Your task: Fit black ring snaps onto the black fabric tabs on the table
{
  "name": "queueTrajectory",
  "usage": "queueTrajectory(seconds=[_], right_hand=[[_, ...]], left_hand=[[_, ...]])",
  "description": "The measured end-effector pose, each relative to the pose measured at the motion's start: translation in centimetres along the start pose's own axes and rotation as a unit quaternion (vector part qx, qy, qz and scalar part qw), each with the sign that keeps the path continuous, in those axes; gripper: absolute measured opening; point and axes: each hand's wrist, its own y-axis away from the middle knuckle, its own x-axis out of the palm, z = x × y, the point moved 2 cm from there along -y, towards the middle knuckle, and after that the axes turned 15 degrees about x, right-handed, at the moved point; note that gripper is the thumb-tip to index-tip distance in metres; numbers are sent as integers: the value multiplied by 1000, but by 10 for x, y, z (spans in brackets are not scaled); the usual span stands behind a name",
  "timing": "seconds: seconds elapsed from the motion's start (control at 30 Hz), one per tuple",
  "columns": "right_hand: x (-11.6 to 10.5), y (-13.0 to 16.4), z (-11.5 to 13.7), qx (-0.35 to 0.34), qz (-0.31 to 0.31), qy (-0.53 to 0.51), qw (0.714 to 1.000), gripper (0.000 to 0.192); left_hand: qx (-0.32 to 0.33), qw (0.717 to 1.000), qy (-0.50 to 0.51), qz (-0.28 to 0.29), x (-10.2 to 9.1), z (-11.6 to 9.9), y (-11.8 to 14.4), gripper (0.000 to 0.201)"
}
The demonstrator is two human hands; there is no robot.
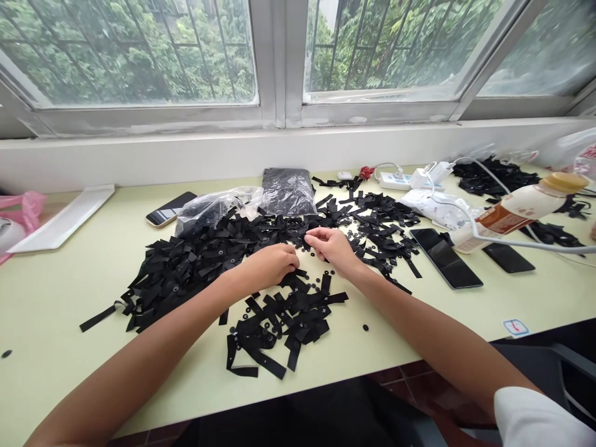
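My left hand [274,264] is closed over the near side of the strips, its fingertips pressed together; what they hold is hidden. My right hand [331,247] pinches thumb against forefinger beside it, and anything between the fingertips is too small to make out. Left of my hands spreads a large heap of short black fabric strips [186,254]. A smaller pile of strips [298,310], some with white letters, lies nearer me, mixed with small round black discs that look like snap buttons. More discs and strips [386,217] are scattered beyond my right hand.
Behind the heap sit a clear plastic bag [218,208] and a wrapped black packet [288,191]. One phone [171,208] lies at left, another phone [446,257] at right, near a leaning bottle [516,211], a white cable and a power strip [395,180]. The table's front edge [344,380] is close to me.
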Motion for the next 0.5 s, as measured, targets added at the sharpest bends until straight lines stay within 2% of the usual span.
queueTrajectory(seconds=[0.1,0.17,0.23,0.33,0.4,0.5], right_hand=[[0,0,0,-2,6,5,1000,40],[-1,1,0,-4,9,11,1000,39],[0,2,1,-6,12,17,1000,39],[1,4,3,-6,20,32,999,40],[2,6,4,-11,24,49,998,40],[5,9,5,-19,42,63,997,38]], left_hand=[[-25,999,14,20,-7,-1,2,33],[-50,998,36,4,-9,-2,3,31],[-106,990,70,-60,-8,0,5,28],[-177,955,120,-206,-4,6,6,38],[-154,943,136,-262,-1,8,6,48],[-78,950,133,-271,2,8,5,43]])
